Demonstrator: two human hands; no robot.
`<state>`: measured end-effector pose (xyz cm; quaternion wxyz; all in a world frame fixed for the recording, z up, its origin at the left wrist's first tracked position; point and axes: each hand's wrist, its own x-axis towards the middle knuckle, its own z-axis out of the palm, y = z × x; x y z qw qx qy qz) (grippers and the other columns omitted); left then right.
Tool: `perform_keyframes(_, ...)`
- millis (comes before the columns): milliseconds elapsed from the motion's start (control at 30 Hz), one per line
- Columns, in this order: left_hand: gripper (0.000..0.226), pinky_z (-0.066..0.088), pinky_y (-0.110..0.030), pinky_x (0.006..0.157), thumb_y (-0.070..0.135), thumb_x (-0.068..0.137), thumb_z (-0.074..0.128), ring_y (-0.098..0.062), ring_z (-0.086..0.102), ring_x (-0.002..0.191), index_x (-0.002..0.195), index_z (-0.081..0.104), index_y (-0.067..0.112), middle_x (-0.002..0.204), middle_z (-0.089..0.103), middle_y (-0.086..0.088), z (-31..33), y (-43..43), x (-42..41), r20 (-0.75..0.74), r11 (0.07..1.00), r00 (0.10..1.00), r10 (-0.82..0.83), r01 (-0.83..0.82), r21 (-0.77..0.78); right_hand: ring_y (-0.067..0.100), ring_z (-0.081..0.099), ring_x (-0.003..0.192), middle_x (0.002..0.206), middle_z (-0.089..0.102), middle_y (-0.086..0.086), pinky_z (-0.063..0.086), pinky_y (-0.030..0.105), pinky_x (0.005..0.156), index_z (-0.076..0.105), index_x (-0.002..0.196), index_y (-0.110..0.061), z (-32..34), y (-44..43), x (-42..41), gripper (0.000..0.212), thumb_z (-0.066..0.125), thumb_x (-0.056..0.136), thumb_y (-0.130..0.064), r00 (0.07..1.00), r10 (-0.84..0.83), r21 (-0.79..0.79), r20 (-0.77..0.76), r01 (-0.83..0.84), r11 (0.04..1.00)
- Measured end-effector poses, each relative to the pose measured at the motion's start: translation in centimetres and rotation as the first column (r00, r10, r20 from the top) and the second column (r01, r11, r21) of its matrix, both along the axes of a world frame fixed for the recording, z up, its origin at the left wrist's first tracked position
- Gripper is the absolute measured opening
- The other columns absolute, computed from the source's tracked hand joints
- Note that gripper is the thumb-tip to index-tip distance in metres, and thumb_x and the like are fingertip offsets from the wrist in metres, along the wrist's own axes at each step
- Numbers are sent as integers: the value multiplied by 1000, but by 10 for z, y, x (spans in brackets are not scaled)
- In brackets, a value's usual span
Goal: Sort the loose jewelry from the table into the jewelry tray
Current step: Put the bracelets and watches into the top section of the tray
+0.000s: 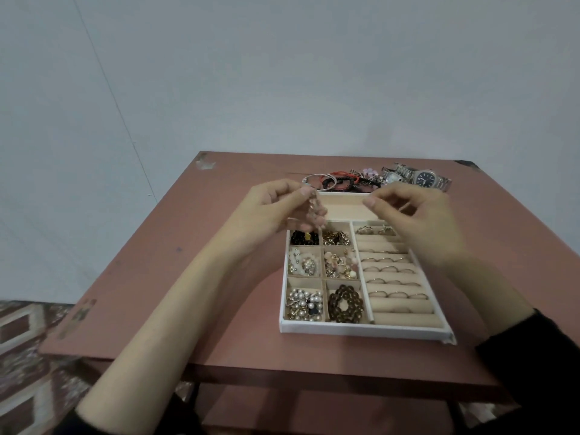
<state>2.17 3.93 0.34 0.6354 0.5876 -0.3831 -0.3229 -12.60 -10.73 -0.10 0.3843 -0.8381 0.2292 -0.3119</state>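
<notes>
Two hands hover over the far half of the tray [361, 332], which lies on the bench [188, 277] with its long axis running away from the person, slightly skewed. The left hand [276, 211] pinches a strand [314, 210] of pale pinkish beads between thumb and forefinger. The strand hangs roughly upright from that pinch, its lower end pointing down toward the far-left small compartment, where dark beads [303, 237] lie; blur hides whether it touches them. The right hand [414, 221] is held level with the left and apart from it, fingers curled and thumb tip pointing toward the strand; I cannot tell whether it pinches anything. Six small compartments on the tray's left side hold beads, pearls and gold pieces, with a brown bracelet [345, 304] coiled in the nearest right one. Rings [392, 268] sit in the padded rolls along the right side. Beyond the tray's far edge, a pile [345, 178] of loose jewelry lies on the bench, with a watch [423, 178] at its right end.
</notes>
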Motion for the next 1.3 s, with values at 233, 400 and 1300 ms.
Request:
perform_keyframes(233,16,56,-23,71,18,90,53,-14,66,70,92,64,6,80,72,-8,18,21,-34,170,899,928,-331,255,357,-5,48,58,76,67,2,39,6,53,71,83,-22,-12,-20,-4,9,64,87,-27,986,-114,32,119,111,993)
perform_keyframes(400,13,57,-28,73,14,91,54,-14,69,74,88,64,5,76,71,-7,24,21,-49,268,853,872,-409,261,451,-4,47,56,70,64,-4,37,7,55,72,82,-18,-13,-22,-4,11,65,87,-26,979,-123,30,160,120,992)
perform_keyframes(1300,15,40,-12,53,39,74,72,1,50,56,81,67,27,67,62,8,27,-10,-45,657,870,635,-406,50,490,3,52,62,66,59,-9,42,21,62,67,76,-28,-1,-79,-38,11,63,86,-24,928,-328,47,176,325,944)
